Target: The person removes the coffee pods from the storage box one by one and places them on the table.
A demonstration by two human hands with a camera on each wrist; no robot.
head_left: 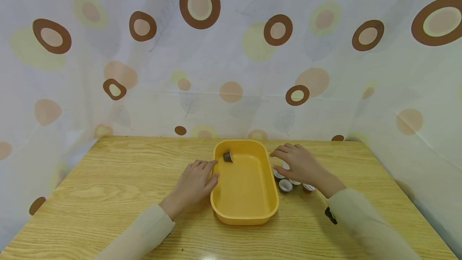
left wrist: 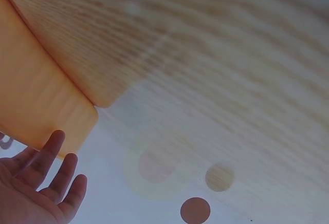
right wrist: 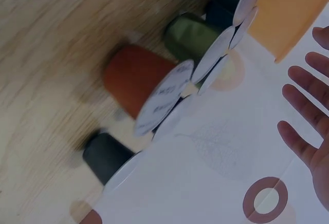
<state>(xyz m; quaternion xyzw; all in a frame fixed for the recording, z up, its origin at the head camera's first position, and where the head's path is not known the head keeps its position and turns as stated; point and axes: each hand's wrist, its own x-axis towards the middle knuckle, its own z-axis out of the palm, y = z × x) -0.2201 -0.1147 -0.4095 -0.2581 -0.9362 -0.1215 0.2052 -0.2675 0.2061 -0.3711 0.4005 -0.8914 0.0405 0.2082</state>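
A yellow plastic tub (head_left: pixel 240 200) stands on the wooden table. Inside it, near the far left corner, one dark coffee capsule (head_left: pixel 227 156) lies on its side. My left hand (head_left: pixel 195 181) is at the tub's left rim, fingertips right at the edge, fingers loosely extended. Over a group of coffee capsules (head_left: pixel 285 185) just right of the tub, my right hand (head_left: pixel 297 165) hovers with fingers spread and nothing in them. The right wrist view shows this group with pale lids: an orange-brown capsule (right wrist: pixel 139 82), a green capsule (right wrist: pixel 191 38) and dark ones. My right hand partly hides them in the head view.
The wooden table (head_left: pixel 108 196) reaches back to a white curtain (head_left: pixel 231 59) printed with brown, beige and yellow ovals. A small black object (head_left: pixel 330 216) shows beside the right sleeve.
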